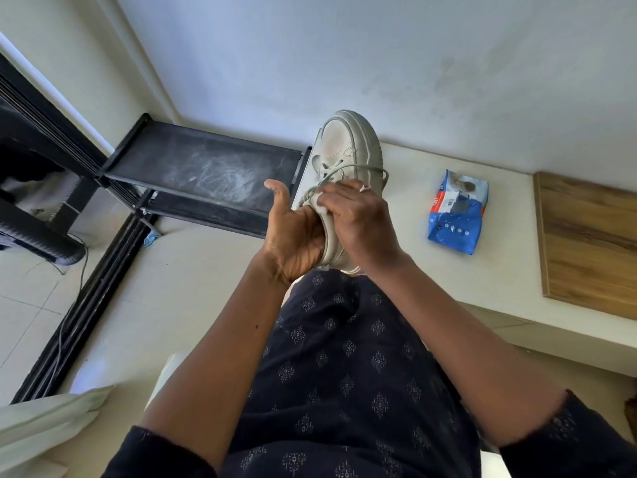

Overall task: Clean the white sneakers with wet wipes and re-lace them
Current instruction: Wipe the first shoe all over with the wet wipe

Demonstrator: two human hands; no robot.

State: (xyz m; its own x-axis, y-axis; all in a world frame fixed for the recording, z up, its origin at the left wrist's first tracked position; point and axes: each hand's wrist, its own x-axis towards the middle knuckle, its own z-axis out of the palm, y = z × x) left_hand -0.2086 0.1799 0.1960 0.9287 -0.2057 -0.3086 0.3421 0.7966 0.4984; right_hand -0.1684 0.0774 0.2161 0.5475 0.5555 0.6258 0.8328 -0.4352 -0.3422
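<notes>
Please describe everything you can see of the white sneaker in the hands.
The sneaker is off-white and looks greyish with dirt, of smooth leather-like material with stitched seams and a thick ribbed sole. It is held in the air, toe pointing away from the person, sole turned to the right. A lace loops loosely across its upper. The left hand holds its heel end from the left, and the right hand grips a white wipe against its upper.

It looked like a room in a home: a pale tiled floor point(24, 315), a plain white wall point(344, 46), a dusty black shelf rack point(206, 167), and a wood-grain board point(586, 243) on a white ledge point(410, 215).
</notes>
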